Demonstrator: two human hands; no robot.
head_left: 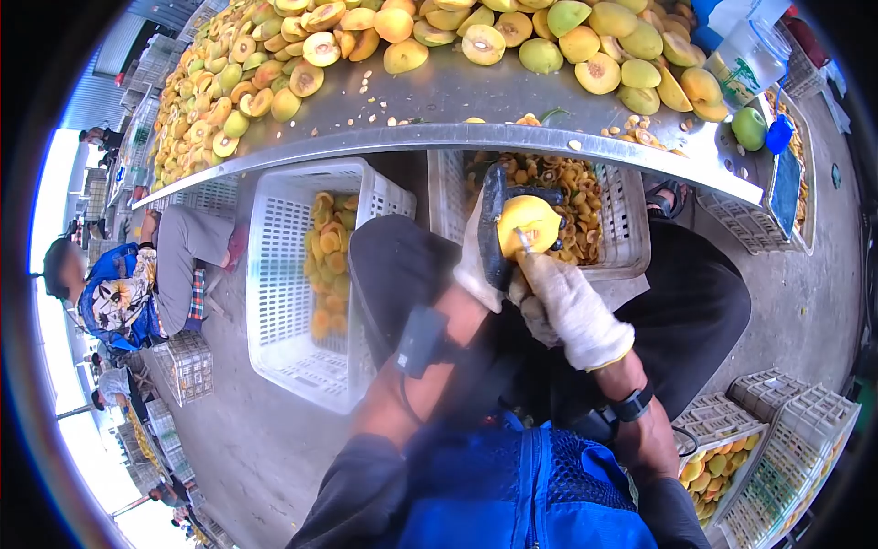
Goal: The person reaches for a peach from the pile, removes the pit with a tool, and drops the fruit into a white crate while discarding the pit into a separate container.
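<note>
A yellow peach half (540, 216) is held above my lap, its cut face turned toward my right hand. My left hand (482, 245), in a white glove with dark covering on the fingers, is closed around the far side of the fruit. My right hand (569, 300), in a pale knitted glove, is closed on a small metal pitting tool (523, 240). The tool's tip touches the middle of the cut face. Its handle is mostly hidden inside the glove.
Halved peaches (393, 26) are heaped on the metal table (439, 91). Below stand a white crate (274, 302) with peach halves and another crate (631, 220) with scraps. A plastic jug (745, 59) stands at the right. A seated person (119, 284) is at the left.
</note>
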